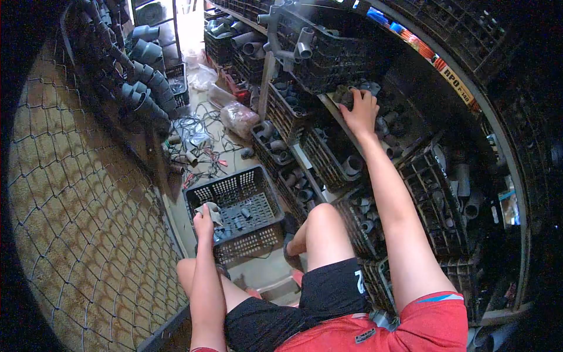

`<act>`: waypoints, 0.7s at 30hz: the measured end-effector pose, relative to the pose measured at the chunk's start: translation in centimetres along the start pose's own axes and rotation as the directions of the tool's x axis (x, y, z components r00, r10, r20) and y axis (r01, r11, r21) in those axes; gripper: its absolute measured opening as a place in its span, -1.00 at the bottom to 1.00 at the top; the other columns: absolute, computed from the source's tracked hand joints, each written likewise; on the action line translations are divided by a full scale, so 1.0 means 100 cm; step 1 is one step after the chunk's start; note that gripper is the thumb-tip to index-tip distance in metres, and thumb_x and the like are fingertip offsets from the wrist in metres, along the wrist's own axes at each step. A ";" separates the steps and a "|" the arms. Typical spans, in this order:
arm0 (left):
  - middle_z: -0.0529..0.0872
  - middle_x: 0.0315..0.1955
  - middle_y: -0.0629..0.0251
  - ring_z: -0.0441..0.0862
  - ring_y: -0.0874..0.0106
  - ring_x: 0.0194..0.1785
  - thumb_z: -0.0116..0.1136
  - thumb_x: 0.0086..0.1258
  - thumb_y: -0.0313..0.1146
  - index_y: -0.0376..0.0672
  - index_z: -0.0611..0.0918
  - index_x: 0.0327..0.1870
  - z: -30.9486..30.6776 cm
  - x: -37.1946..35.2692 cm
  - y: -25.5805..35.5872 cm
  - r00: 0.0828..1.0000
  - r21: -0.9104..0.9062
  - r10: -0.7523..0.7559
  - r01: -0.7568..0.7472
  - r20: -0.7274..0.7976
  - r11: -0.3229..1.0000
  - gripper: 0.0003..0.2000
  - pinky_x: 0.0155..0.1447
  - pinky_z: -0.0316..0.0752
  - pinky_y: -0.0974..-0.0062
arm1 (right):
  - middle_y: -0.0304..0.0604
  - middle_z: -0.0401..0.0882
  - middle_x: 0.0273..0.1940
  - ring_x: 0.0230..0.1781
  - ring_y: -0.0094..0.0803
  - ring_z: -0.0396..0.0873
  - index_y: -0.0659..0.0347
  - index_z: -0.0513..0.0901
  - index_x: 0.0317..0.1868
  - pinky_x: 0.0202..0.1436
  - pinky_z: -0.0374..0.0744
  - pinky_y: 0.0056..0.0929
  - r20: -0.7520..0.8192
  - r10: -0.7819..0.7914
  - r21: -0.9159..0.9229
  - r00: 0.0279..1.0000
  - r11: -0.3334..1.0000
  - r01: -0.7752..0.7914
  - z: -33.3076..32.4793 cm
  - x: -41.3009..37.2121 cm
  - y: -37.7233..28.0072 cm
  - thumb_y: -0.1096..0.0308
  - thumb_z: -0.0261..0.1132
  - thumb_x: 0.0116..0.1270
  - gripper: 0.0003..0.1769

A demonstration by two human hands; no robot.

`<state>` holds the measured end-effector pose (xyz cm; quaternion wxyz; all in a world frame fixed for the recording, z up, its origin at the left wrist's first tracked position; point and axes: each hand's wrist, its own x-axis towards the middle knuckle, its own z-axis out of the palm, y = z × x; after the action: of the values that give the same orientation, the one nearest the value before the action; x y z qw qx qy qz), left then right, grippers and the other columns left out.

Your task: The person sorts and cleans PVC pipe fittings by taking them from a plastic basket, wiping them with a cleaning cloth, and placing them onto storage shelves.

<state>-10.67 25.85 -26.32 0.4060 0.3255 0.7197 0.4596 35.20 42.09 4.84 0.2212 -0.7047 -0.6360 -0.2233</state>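
Note:
Over the left side of a black plastic basket [267, 202] on the floor, my left hand [203, 222] is closed on a light grey cloth-like piece [209, 207]. Several small grey pipe fittings [239, 220] lie in that basket. My right hand [359, 111] reaches out to the shelf on the right, fingers spread and curved down over its edge, beside a dull greenish-grey fitting [342, 95]. Nothing shows held in it, though its fingertips are against dark items that are hard to make out.
Black crates [319, 155] of pipe fittings fill the right side. Grey pipe fittings [146, 53] are stacked at the upper left, beside a wire mesh fence [88, 211]. Plastic bags [239, 117] and tangled cables [202, 146] lie on the floor ahead.

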 end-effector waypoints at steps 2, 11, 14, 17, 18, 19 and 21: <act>0.72 -0.45 0.29 0.61 0.54 -0.35 0.07 0.52 0.02 -0.30 0.69 -0.34 0.001 -0.001 0.000 0.999 -0.077 0.015 -0.013 0.034 0.997 -0.53 -0.24 0.48 0.49 | -0.02 0.44 0.17 0.23 -0.04 0.33 0.10 0.51 0.20 0.23 0.33 0.04 -0.040 -0.014 0.016 0.999 1.000 0.014 0.004 -0.002 0.000 0.18 0.46 0.13 -0.38; 0.74 -0.44 0.06 0.68 0.29 -0.36 0.06 0.49 0.07 -0.36 0.67 -0.32 0.007 0.007 -0.012 0.999 0.010 0.054 -0.054 0.005 0.998 -0.47 -0.18 0.49 0.26 | 0.01 0.56 0.05 0.10 0.03 0.51 0.22 0.52 0.12 0.16 0.46 -0.08 -0.098 -0.137 0.174 0.986 0.973 0.152 0.020 -0.002 0.011 0.27 0.41 0.17 -0.49; 0.72 -0.48 -0.01 0.68 0.25 -0.35 0.07 0.47 0.09 -0.42 0.68 -0.34 0.005 0.006 -0.007 0.997 0.028 0.072 -0.071 -0.023 0.997 -0.43 -0.18 0.49 0.24 | 0.08 0.55 0.05 0.11 0.09 0.51 0.24 0.52 0.10 0.16 0.50 -0.10 -0.124 -0.123 0.191 0.985 0.971 0.146 0.020 -0.008 0.009 0.28 0.39 0.16 -0.50; 0.73 -0.47 0.01 0.68 0.29 -0.35 0.07 0.48 0.08 -0.42 0.68 -0.32 0.003 0.006 -0.005 0.996 -0.036 0.084 -0.085 -0.029 0.996 -0.44 -0.18 0.49 0.25 | 0.09 0.54 0.07 0.12 0.07 0.51 0.23 0.53 0.07 0.16 0.51 -0.11 -0.132 -0.173 0.251 0.976 0.947 0.201 0.014 -0.011 0.002 0.30 0.42 0.14 -0.51; 0.74 -0.46 0.03 0.67 0.32 -0.34 0.07 0.49 0.05 -0.42 0.69 -0.31 -0.003 -0.007 0.021 0.998 -0.038 0.060 -0.061 -0.035 0.997 -0.45 -0.17 0.49 0.26 | 0.07 0.57 0.04 0.07 0.05 0.55 0.25 0.54 0.02 0.12 0.53 -0.14 -0.176 -0.186 0.250 0.967 0.941 0.227 0.006 -0.014 -0.009 0.35 0.44 0.13 -0.55; 0.74 -0.46 0.06 0.67 0.35 -0.35 0.07 0.49 0.04 -0.41 0.69 -0.31 -0.007 -0.007 0.026 0.998 -0.068 0.058 -0.059 -0.018 0.996 -0.46 -0.18 0.49 0.28 | 0.04 0.61 -0.04 -0.02 0.00 0.59 0.26 0.54 -0.01 0.08 0.55 -0.21 -0.231 -0.193 0.347 0.954 0.900 0.266 -0.006 -0.018 -0.026 0.36 0.47 0.12 -0.56; 0.74 -0.46 0.16 0.64 0.44 -0.39 0.05 0.52 0.01 -0.38 0.70 -0.29 -0.013 -0.006 0.030 0.993 0.041 0.057 -0.053 -0.100 0.998 -0.50 -0.24 0.49 0.36 | 0.00 0.63 -0.12 -0.10 -0.07 0.62 0.25 0.53 -0.01 0.04 0.55 -0.28 -0.140 -0.084 0.506 0.987 0.851 0.144 -0.012 -0.034 -0.055 0.38 0.48 0.12 -0.56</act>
<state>-11.27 25.95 -23.09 0.3498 0.3292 0.7389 0.4725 29.36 39.17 3.88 0.4231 -0.5675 -0.6996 -0.0976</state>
